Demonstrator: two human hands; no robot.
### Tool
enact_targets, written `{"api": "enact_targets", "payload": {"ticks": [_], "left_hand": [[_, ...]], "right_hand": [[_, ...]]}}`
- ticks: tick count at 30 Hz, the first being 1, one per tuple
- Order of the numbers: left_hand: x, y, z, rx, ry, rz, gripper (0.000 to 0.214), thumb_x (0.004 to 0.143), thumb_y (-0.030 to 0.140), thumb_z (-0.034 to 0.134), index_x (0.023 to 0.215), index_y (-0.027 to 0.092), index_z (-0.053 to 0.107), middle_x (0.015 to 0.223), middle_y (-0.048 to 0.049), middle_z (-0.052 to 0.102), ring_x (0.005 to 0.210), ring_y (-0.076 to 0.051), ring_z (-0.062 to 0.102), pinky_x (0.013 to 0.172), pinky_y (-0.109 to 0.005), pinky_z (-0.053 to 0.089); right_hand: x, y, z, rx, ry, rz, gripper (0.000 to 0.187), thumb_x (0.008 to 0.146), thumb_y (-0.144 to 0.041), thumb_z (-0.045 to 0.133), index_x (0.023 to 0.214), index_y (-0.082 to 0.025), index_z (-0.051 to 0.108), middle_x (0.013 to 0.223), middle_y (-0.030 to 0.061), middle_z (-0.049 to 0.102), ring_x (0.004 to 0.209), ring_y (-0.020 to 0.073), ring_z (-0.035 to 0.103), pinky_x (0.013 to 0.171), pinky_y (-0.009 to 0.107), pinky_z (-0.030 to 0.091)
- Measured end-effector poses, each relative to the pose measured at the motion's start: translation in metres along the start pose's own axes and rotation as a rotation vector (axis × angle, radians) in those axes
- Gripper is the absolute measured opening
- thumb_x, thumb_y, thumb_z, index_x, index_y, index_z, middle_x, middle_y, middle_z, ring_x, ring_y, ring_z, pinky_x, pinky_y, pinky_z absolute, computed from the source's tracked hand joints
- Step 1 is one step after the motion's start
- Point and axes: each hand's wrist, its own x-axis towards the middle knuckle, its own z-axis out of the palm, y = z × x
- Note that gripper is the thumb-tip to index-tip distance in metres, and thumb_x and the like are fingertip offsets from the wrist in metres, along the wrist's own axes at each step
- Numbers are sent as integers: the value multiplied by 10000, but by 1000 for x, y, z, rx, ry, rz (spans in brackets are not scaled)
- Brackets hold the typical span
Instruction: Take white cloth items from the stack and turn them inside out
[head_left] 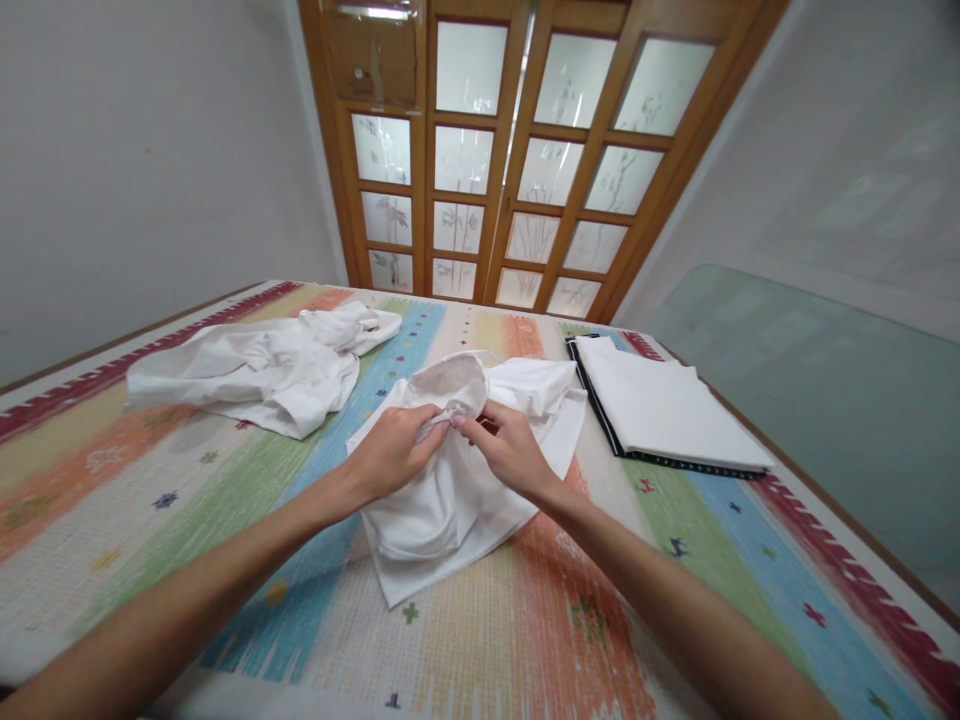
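A crumpled white garment (450, 490) lies in the middle of a table under a striped, many-coloured cloth (525, 620). My left hand (394, 450) and my right hand (506, 445) meet over its upper part. Both pinch the fabric where it bunches near the rounded opening. The fingers of each hand are closed on the cloth.
A second loose white garment (262, 365) lies heaped at the back left. At the back right sits a folded stack (660, 405), white on top with a dark dotted piece under it. A glass panel (817, 400) is to the right. Wooden doors with frosted panes (510, 150) stand behind.
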Motion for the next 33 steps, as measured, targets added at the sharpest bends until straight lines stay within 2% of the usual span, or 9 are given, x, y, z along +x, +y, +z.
{"api": "enact_targets", "payload": {"ticks": [4,8,17,22,26,29,33], "left_hand": [[-2,-1,0,-37,-10,-10,265,921,271,436,719,172,577,611,13,588,562,-125,528,564,-242,338],[-4,-2,0,-137,-41,-5,291,931,307,417,735,171,583,623,28,562,563,-109,478,551,-227,333],[-5,-10,2,-188,-28,5,331,919,370,463,737,152,633,623,26,565,586,-107,493,553,-217,355],[-2,-7,-1,-32,-19,97,249,897,285,505,738,157,647,575,29,572,524,-97,491,545,-217,353],[1,-4,-4,29,-21,132,192,867,216,520,765,174,678,565,26,602,525,-108,530,564,-220,387],[2,-2,-1,21,18,148,200,871,228,535,787,188,712,582,21,638,526,-107,552,579,-219,409],[-2,1,7,38,75,173,232,888,249,531,759,192,715,590,16,660,490,-88,541,530,-203,386]], "right_hand": [[-1,0,1,17,2,-89,232,878,-380,560,819,-172,644,778,27,636,737,157,569,702,277,453],[-1,9,4,2,-9,-46,237,871,-380,544,804,-166,622,724,21,621,656,144,548,618,262,432],[7,7,2,-217,-41,-106,263,874,-372,545,735,-159,611,663,23,611,621,140,552,599,257,419],[9,8,-2,-113,-85,-4,308,868,-430,566,762,-149,632,694,39,642,630,146,579,582,255,448],[11,10,-6,-78,-120,-35,347,842,-494,614,851,-149,655,764,48,667,667,154,597,611,267,476],[11,11,-5,-2,-132,-19,368,834,-519,610,779,-156,637,692,32,644,625,145,586,585,260,471],[11,16,5,146,-71,104,423,793,-559,612,625,-174,556,532,-4,562,486,117,523,469,232,421]]}}
